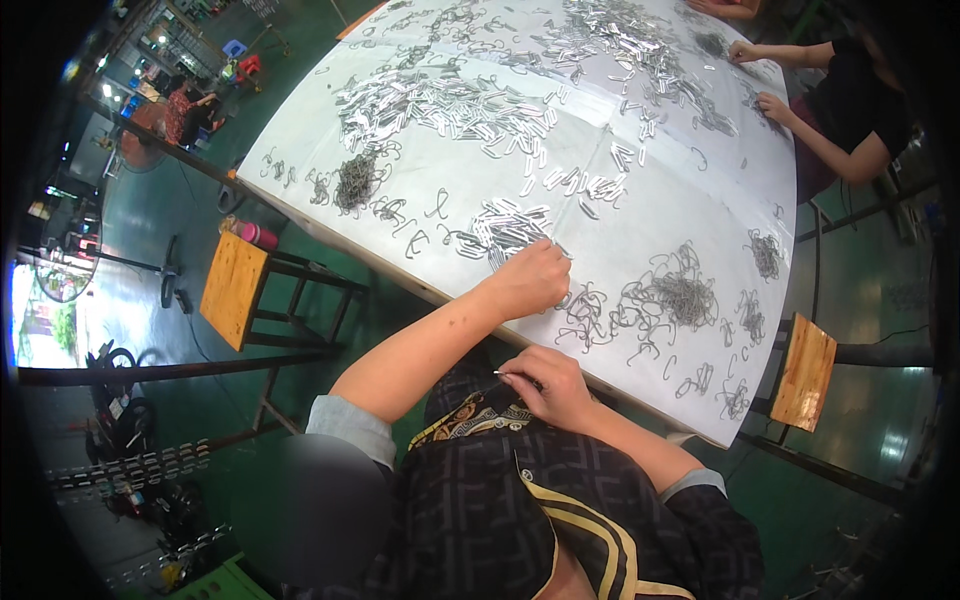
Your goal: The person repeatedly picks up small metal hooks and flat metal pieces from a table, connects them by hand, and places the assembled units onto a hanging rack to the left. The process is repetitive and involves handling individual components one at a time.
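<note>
My left hand (532, 280) is closed at the table's near edge, against a small heap of flat, slotted silver metal pieces (505, 226). Its fingers are curled inward, and what they hold, if anything, is hidden. Just off the edge, in front of my body, my right hand (552, 387) pinches a thin light metal piece (499, 373), only its tip showing past the fingers. To the right of my left hand lie loose bent wire hooks (580, 312), which run into a denser tangle of wire hooks (686, 297).
The white-covered table (640, 225) carries larger spreads of silver pieces (440, 108) and a dark hook pile (356, 180). A wooden stool (235, 290) stands left, another stool (803, 372) right. Across the table, a co-worker's hands (772, 108) rest near its far right edge.
</note>
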Tool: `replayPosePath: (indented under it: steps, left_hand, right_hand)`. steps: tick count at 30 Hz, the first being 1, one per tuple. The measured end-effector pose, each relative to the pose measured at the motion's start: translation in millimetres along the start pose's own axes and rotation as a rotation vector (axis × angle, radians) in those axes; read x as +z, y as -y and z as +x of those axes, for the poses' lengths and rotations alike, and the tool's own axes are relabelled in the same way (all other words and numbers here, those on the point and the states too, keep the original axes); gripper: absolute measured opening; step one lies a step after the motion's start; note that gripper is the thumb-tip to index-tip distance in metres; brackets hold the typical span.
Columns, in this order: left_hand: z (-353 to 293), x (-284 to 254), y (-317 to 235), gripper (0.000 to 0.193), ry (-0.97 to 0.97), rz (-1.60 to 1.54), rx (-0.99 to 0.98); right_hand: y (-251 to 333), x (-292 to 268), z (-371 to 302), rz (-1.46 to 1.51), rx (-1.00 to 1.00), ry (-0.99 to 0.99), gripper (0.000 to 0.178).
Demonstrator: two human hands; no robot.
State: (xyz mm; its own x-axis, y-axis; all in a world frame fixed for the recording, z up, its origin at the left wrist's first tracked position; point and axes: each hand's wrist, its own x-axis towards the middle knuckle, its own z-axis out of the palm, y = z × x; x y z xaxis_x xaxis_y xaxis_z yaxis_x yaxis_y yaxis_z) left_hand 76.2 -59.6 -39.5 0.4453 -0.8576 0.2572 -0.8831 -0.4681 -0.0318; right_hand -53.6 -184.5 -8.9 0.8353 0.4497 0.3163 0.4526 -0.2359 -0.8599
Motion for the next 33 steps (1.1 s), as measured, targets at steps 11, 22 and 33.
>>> replayPosePath:
  steps: [11, 22, 33]
  left_hand:
    - [-83.8, -46.0, 18.2, 0.009, -0.207, -0.460, -1.048]
    - [-131.3, -41.7, 38.0, 0.011, -0.156, -0.218, -1.351]
    - [-97.1, -22.6, 38.5, 0.007, -0.306, -0.258, -0.985]
  right_hand:
    - [-5.5, 1.3, -3.8, 0.051, 0.051, -0.014, 0.011]
    - [-5.9, 6.8, 1.9, 0.056, -0.009, 0.001, 0.010]
    - [-5.8, 2.1, -0.6, 0.041, 0.017, -0.003, 0.011]
